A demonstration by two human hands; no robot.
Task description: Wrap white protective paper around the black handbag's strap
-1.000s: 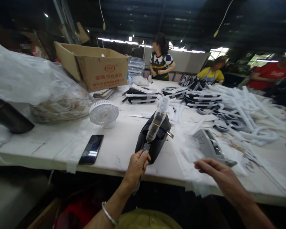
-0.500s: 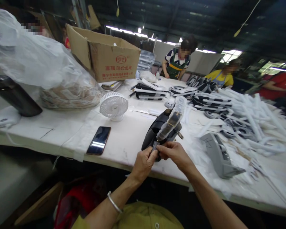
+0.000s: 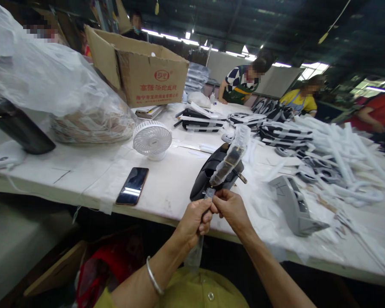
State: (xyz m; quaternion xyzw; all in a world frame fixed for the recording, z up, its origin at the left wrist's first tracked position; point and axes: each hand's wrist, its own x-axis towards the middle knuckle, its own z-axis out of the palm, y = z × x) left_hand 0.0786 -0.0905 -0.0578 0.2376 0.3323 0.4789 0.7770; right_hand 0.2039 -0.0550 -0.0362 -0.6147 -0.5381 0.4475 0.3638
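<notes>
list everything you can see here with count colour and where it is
strap in clear plastic sleeve: 1, dark strap, clear sleeve, held up over the table edge
black bag: 1, black, on the table behind the sleeve
phone: 1, black, flat near the front edge
desk fan: 1, white, behind the phone
cardboard box: 1, brown with red print, far left
plastic bag: 1, clear, stuffed, left of the fan
grey dispenser-like tool: 1, grey, right
wrapped straps: many, white and black, piled right
table: 1, white
co-workers: at least three, far side
left hand: pinches the sleeve's lower end
right hand: pinches it beside the left
</notes>
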